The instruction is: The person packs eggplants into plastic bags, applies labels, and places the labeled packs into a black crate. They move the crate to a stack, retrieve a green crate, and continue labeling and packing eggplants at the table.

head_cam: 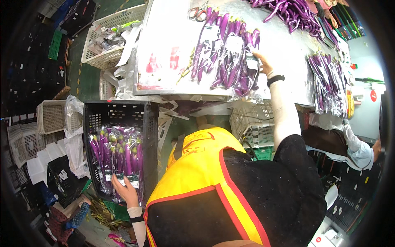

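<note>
In the head view, my left hand [126, 189] rests with fingers apart on plastic-bagged purple eggplants [123, 151] in a black plastic crate [151, 148]. My right hand [264, 63] reaches over the metal table [287, 83] and touches the top right edge of a bagged eggplant pack [251, 63]; whether its fingers close on the bag cannot be told. Beside that pack, more bagged long eggplants [231, 61] lie in a row, their stem ends away from me. Red-handled scissors [197, 14] lie beyond the row. Loose eggplants [288, 14] are heaped at the far side.
White crates stand left of the table [103, 58] and under it [251, 119]. More bagged eggplants [328, 80] lie at the table's right end. A co-worker's arm [358, 142] is at right, another co-worker's hand [331, 20] at top right, and a person [66, 217] at lower left.
</note>
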{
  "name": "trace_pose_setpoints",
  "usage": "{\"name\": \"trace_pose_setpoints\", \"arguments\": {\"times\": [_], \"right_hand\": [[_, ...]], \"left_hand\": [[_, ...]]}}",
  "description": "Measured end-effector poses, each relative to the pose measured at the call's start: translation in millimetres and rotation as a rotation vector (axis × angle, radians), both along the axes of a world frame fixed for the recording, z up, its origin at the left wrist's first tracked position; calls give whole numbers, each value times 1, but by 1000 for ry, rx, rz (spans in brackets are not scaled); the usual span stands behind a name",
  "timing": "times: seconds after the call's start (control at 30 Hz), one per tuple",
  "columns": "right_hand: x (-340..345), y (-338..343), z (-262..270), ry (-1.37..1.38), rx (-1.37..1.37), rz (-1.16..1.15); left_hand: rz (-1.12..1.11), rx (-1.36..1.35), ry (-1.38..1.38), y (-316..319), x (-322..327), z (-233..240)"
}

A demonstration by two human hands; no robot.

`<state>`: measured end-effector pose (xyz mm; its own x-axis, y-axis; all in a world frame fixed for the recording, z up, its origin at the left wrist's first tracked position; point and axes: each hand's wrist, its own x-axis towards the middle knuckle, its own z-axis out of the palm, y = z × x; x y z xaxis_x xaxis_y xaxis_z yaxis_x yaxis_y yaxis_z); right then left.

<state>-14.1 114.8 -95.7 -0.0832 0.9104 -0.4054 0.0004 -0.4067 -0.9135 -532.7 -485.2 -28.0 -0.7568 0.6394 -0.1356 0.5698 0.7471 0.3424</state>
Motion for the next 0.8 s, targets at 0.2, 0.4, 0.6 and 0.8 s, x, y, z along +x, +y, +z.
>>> {"name": "trace_pose_setpoints", "arguments": {"times": [0.2,0.4,0.6,0.8], "right_hand": [[1,38,-36,-836,116,268],[31,8,27,-60,-127,-65],[-12,-32,119,101,86,35],[-112,-51,140,213,218,357]], "left_hand": [[-212,547,-514,191,106,19],[-475,515,-947,333,161,46],[-314,441,-1632,430,206,57],[-394,517,-1715,479,234,65]]}}
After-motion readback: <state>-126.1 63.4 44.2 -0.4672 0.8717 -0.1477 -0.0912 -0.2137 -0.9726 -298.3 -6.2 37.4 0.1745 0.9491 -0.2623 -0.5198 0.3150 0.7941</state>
